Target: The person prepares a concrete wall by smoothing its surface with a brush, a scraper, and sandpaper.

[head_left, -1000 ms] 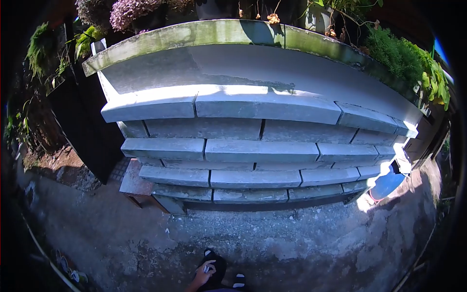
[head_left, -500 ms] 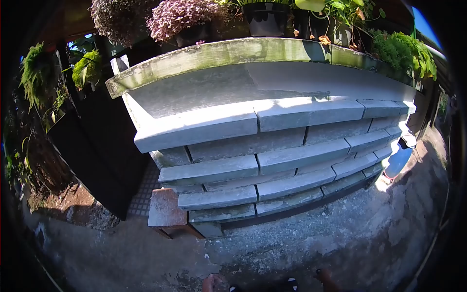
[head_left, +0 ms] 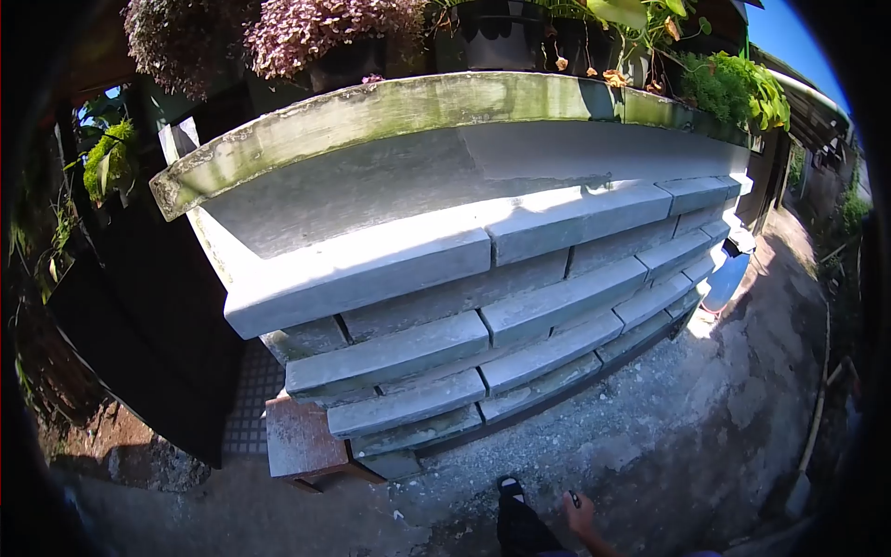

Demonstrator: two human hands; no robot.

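My right hand [head_left: 579,516] is low in the view, above the concrete ground, with its fingers closed around a small dark object [head_left: 574,499]. What kind of object it is, I cannot make out at this size. Nothing else touches that hand. Just left of it are my dark trouser leg and a foot in a dark sandal [head_left: 510,489]. My left hand is out of view. Ahead stands a low wall of stepped, whitish-grey blocks [head_left: 399,269], its surface patchy and its lower part in shade.
A mossy ledge [head_left: 390,107] tops the wall and carries several potted plants [head_left: 334,32]. A small wooden bench [head_left: 304,441] stands at the wall's left end, near a dark panel [head_left: 153,316]. At the far right end is a blue container [head_left: 726,281]; a pole [head_left: 817,408] lies farther right.
The view has swung right and tilted. One foot now shows farther forward. My right hand has come up into fuller view; the left hand, earlier at the bottom edge, has gone out of sight.
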